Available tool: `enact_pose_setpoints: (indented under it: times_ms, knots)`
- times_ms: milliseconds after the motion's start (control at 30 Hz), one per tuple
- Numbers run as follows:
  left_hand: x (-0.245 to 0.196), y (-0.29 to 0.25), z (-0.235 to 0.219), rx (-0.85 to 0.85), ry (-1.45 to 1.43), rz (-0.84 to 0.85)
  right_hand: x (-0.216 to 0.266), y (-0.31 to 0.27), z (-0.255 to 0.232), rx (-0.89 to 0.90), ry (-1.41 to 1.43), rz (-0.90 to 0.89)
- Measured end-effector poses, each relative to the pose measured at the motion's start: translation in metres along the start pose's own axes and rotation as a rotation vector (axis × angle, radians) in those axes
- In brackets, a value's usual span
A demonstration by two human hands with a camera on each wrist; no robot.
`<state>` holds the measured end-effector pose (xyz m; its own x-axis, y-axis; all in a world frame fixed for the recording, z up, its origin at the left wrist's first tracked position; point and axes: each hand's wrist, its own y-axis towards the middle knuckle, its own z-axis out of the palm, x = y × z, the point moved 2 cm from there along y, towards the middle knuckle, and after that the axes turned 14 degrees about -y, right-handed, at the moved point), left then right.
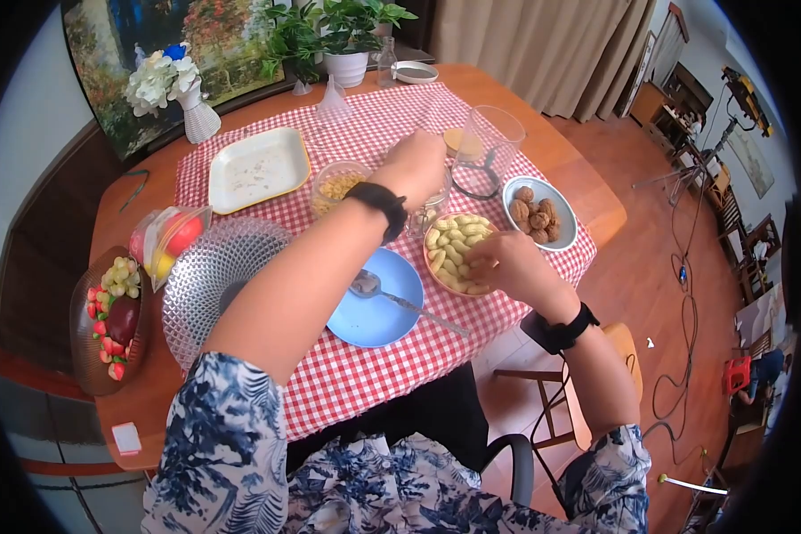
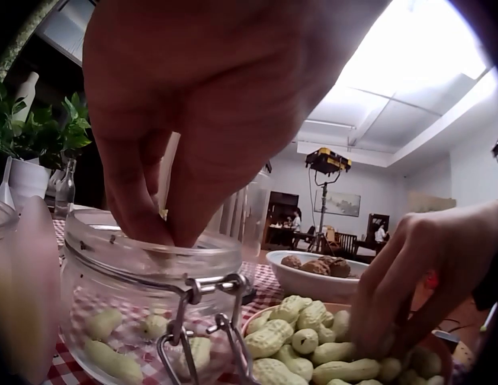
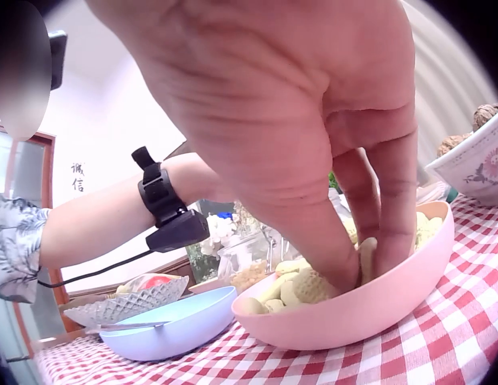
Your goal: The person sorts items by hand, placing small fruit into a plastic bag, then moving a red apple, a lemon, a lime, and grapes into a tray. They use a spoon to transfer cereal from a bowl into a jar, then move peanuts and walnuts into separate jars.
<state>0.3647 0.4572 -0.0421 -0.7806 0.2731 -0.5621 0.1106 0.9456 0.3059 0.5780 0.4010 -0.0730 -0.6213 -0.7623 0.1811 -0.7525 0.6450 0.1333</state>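
My left hand reaches over a clasped glass jar; its thumb and fingertips come together inside the mouth, and whether they hold anything is hidden. Several peanuts lie in the jar. Beside it stands a pink bowl full of peanuts. Over that bowl, my right hand has its fingers down among the peanuts, and in the right wrist view thumb and fingers pinch one peanut.
A bowl of walnuts stands right of the peanuts, with a tall clear container behind. Left are a blue plate with a spoon, a glass bowl and a tub of yellow bits. A white tray lies farther back.
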Motion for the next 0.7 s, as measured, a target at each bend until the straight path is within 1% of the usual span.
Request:
enact_pose_setpoints:
  times_ms: [67, 133, 167, 200, 233, 267, 300, 333, 367, 400, 433, 467, 533, 567, 600, 667, 700]
  knots:
    - [0.004, 0.003, 0.007, 0.086, 0.037, 0.013, -0.002, -0.002, 0.0, 0.009, 0.022, 0.019]
    - [0.011, 0.006, 0.012, 0.11, 0.064, 0.013, -0.003, -0.003, -0.004, -0.037, 0.113, 0.054]
    - [0.012, 0.005, 0.01, 0.128, 0.06, 0.036, -0.003, -0.001, -0.009, -0.037, 0.113, 0.051]
    - [0.015, 0.004, 0.007, 0.143, 0.057, 0.057, -0.004, 0.004, -0.019, -0.118, 0.126, 0.067]
    - [0.01, -0.002, -0.002, 0.107, 0.038, 0.056, -0.004, 0.009, -0.032, -0.198, 0.141, 0.083]
    - [0.003, -0.01, -0.011, 0.075, 0.019, 0.056, 0.001, 0.017, -0.047, -0.263, 0.098, 0.107]
    - [0.0, -0.018, -0.019, 0.0, 0.047, 0.113, 0.004, 0.028, -0.056, -0.318, 0.118, 0.119]
    - [-0.014, -0.028, -0.028, -0.02, 0.015, 0.06, 0.005, 0.04, -0.063, -0.378, 0.139, 0.135]
    - [-0.023, -0.037, -0.028, 0.023, -0.002, 0.072, 0.003, 0.056, -0.064, -0.388, 0.147, 0.142]
    - [-0.029, -0.048, -0.025, 0.069, -0.018, 0.083, 0.001, 0.075, -0.061, -0.373, 0.095, 0.051]
    - [-0.032, -0.059, -0.016, 0.182, -0.067, 0.088, 0.001, 0.091, -0.057, -0.359, 0.042, -0.041]
    - [-0.033, -0.071, -0.004, 0.291, -0.115, 0.089, 0.004, 0.106, -0.053, -0.369, 0.049, -0.04]
    - [-0.04, -0.092, 0.013, 0.253, -0.162, 0.16, 0.012, 0.132, -0.038, -0.129, -0.129, -0.081]
    - [-0.045, -0.096, 0.019, 0.273, -0.148, 0.14, 0.009, 0.139, -0.029, -0.132, -0.128, -0.087]
    - [-0.048, -0.098, 0.022, 0.268, -0.147, 0.136, 0.007, 0.146, -0.018, -0.097, -0.133, -0.11]
    - [-0.046, -0.102, 0.029, 0.262, -0.014, 0.105, 0.012, 0.144, -0.018, -0.059, -0.143, -0.138]
    - [-0.043, -0.106, 0.033, 0.183, -0.03, 0.228, 0.011, 0.137, -0.02, -0.157, -0.081, -0.125]
